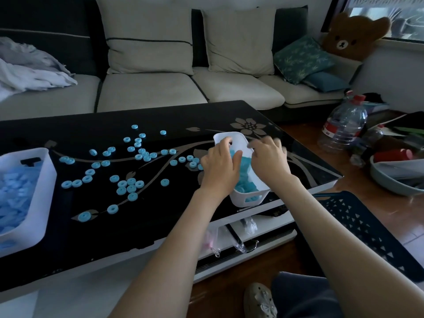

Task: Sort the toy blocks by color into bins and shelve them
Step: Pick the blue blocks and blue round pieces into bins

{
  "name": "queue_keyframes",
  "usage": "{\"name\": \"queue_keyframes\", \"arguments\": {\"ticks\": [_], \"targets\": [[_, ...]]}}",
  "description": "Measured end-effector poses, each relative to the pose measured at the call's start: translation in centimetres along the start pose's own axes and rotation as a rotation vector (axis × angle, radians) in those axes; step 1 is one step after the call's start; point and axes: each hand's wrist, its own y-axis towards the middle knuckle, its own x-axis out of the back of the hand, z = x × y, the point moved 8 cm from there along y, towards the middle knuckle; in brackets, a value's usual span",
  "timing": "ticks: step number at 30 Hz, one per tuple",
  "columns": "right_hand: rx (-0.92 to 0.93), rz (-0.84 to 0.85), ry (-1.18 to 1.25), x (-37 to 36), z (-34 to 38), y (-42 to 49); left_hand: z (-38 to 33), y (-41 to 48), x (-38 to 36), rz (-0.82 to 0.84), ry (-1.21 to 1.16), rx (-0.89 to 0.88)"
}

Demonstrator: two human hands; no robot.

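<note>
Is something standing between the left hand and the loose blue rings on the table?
Nothing visible does. The nearest blue rings lie on the bare black table just beside the left hand, which is at the small white bin.

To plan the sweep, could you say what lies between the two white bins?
Scattered blue rings on the black table, seen in the head view.

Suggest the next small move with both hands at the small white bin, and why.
Probably slide the small white bin left, toward the loose blue rings. The left hand grips its rim, the right hand is blurred at the other rim, and the rings lie scattered to its left.
</note>
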Motion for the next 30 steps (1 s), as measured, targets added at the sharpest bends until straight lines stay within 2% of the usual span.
{"name": "queue_keyframes", "arguments": {"ticks": [2, 4, 5, 6, 7, 9, 11, 14, 17, 19, 24, 30], "targets": [[0.209, -0.176, -0.083, 1.7, 4.1, -1.1, 1.2, -0.5, 0.8, -0.021, -0.010, 0.050], [0.387, -0.284, -0.031, 2.6, 8.8, -2.6, 2.1, -1.0, 2.9, -0.163, 0.168, 0.004], [0.472, -0.304, -0.019, 2.6, 11.0, -3.4, 2.6, -1.2, 3.8, -0.174, 0.312, -0.018], [0.545, -0.249, -0.018, 2.2, 13.1, -4.3, 3.0, -1.6, 4.3, -0.150, 0.513, -0.043], [0.613, -0.203, 0.001, 1.5, 15.2, -5.2, 4.2, -2.2, 4.6, -0.038, 0.641, -0.022], [0.702, -0.090, 0.009, -0.6, 17.5, -6.5, 6.8, -2.8, 5.0, 0.056, 0.690, 0.017], [0.688, -0.006, 0.066, -3.0, 19.2, -7.3, 10.4, -4.4, 7.5, 0.075, 0.715, 0.141], [0.443, 0.148, 0.043, -7.0, 18.8, -6.2, 15.6, -7.3, 11.4, 0.041, 0.728, 0.336], [0.399, 0.321, -0.043, -11.0, 19.6, -6.4, 20.1, -10.7, 14.2, 0.079, 0.775, 0.464], [0.472, 0.315, -0.073, -12.0, 21.4, -6.9, 21.7, -11.9, 15.0, 0.077, 0.787, 0.467], [0.708, 0.216, -0.081, -13.2, 26.4, -7.6, 21.0, -11.1, 14.1, 0.041, 0.688, 0.254], [0.726, 0.246, 0.039, -13.2, 27.3, -6.7, 21.1, -10.4, 14.0, 0.027, 0.659, 0.219]]}}
